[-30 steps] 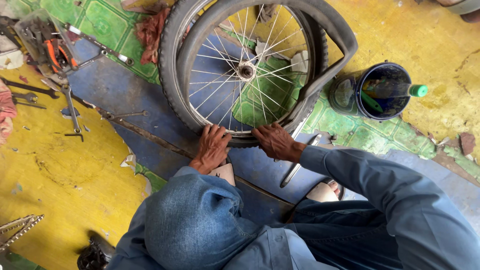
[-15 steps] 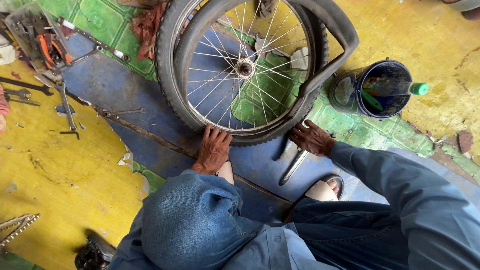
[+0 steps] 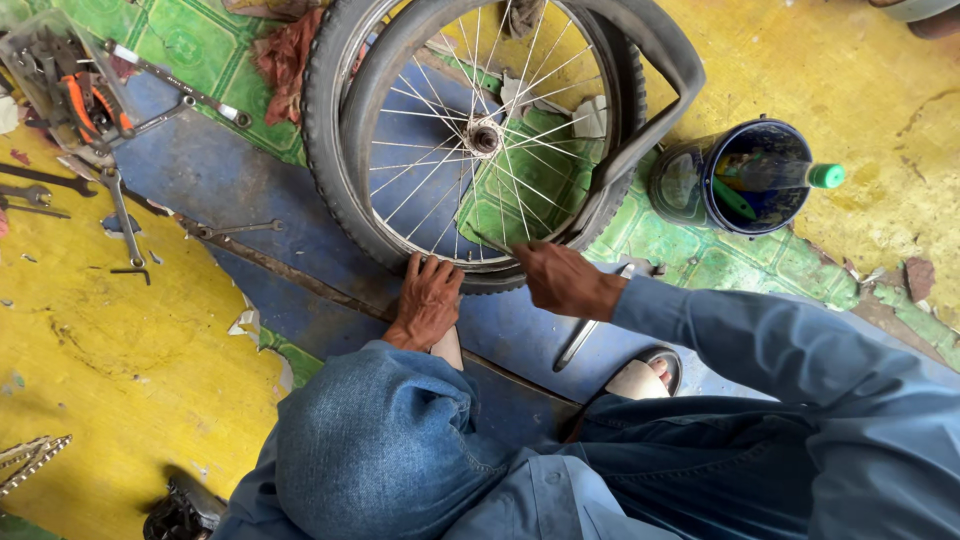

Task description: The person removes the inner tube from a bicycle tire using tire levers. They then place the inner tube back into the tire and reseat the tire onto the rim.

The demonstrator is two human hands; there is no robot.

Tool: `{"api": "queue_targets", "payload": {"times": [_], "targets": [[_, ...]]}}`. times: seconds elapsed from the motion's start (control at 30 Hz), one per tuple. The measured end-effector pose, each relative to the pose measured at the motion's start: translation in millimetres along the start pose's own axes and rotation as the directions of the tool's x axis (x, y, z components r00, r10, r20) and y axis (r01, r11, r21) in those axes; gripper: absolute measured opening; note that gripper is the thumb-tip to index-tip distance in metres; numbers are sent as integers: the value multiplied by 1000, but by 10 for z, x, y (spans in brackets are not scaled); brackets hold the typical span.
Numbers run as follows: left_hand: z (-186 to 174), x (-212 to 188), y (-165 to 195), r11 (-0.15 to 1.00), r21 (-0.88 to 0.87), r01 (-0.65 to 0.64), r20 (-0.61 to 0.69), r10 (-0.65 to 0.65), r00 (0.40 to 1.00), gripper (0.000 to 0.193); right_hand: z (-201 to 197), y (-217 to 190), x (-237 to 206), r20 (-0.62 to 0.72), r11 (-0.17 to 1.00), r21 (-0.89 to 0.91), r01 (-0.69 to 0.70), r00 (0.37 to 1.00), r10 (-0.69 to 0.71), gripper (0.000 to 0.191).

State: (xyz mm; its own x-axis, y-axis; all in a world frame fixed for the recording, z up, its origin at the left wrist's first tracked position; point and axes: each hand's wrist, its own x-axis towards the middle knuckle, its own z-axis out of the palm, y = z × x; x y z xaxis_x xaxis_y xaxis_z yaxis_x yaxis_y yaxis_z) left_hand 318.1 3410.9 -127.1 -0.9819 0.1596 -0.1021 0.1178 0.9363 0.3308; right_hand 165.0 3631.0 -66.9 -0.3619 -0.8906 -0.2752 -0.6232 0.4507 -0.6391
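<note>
A bicycle wheel [image 3: 485, 135] with a black tyre [image 3: 335, 150] lies on the floor in front of me. A black inner tube [image 3: 665, 70] bulges out of the tyre on its right side. My left hand [image 3: 428, 300] presses down on the tyre's near edge, fingers curled over it. Just to the right, my right hand [image 3: 565, 280] is closed on a thin metal lever [image 3: 495, 243] whose tip points left at the rim. A flat metal tool [image 3: 585, 340] lies on the floor below my right wrist.
A dark bucket [image 3: 700, 205] holding a green-capped bottle [image 3: 825, 175] stands right of the wheel. Pliers [image 3: 85, 100] and wrenches [image 3: 122, 215] lie at the left, a red rag [image 3: 285, 50] by the tyre, a chain [image 3: 30, 460] at bottom left. My sandalled foot [image 3: 645, 378] is under my right arm.
My right hand left the tyre, went right toward the tool on the floor, then came back to the rim with a thin lever. My left hand stayed on the tyre.
</note>
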Motion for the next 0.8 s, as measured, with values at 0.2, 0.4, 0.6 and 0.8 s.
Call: {"api": "queue_targets", "payload": {"times": [0.2,0.4,0.6,0.8], "targets": [[48,-46,21,1000,19,-14,-34,15,999,29,112,-187,316,71,988,-124,-97,992,106,15],[-102,224,-141,999,46,-26,-154,33,988,24,92,-151,491,24,979,-147,-144,988,149,21],[-479,637,-257,992,97,-76,-96,85,992,27,-180,-107,560,-163,982,-165,-92,985,65,30],[-576,636,-154,998,58,-39,39,37,999,53,-272,-24,588,-108,990,-104,-95,991,84,20]]}}
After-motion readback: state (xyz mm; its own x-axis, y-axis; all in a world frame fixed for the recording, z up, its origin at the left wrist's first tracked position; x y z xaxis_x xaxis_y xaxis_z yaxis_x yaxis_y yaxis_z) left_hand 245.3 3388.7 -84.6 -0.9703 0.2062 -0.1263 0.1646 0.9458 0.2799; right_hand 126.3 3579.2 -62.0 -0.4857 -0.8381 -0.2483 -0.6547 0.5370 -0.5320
